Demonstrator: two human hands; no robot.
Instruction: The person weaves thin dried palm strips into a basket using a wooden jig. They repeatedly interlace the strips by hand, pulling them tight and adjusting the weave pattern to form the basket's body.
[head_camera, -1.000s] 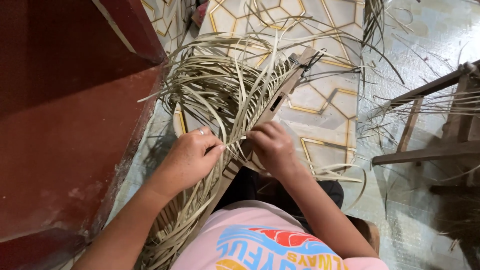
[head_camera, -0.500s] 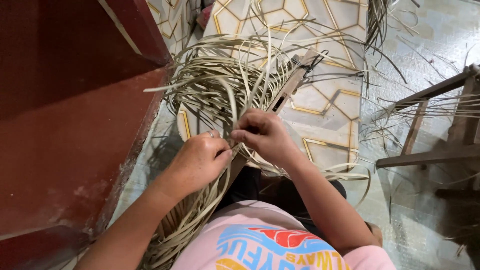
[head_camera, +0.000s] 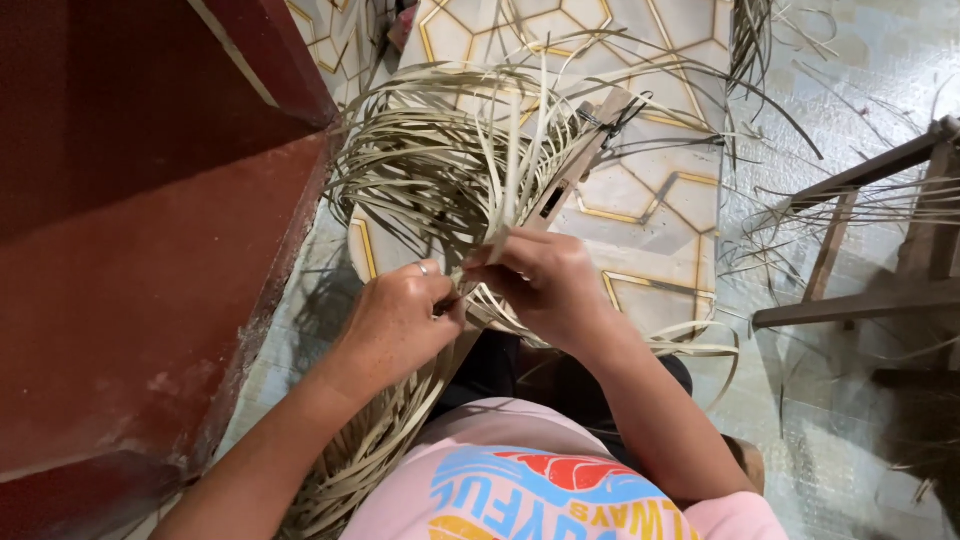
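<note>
Weaving stands partly done: a band of interlaced pale strips (head_camera: 370, 460) runs from the wooden slat (head_camera: 570, 175) down past the person's lap, while a fan of loose strips (head_camera: 440, 160) beside the slat's upper end remains unworked. Left hand (head_camera: 395, 325), ring on one finger, has its fingers pressed together around several strips; right hand (head_camera: 545, 285) pinches one upright strip just below the slat. Strips look flat, narrow, dry and springy. Patterned floor mat (head_camera: 660, 200) lies beneath the slat.
</note>
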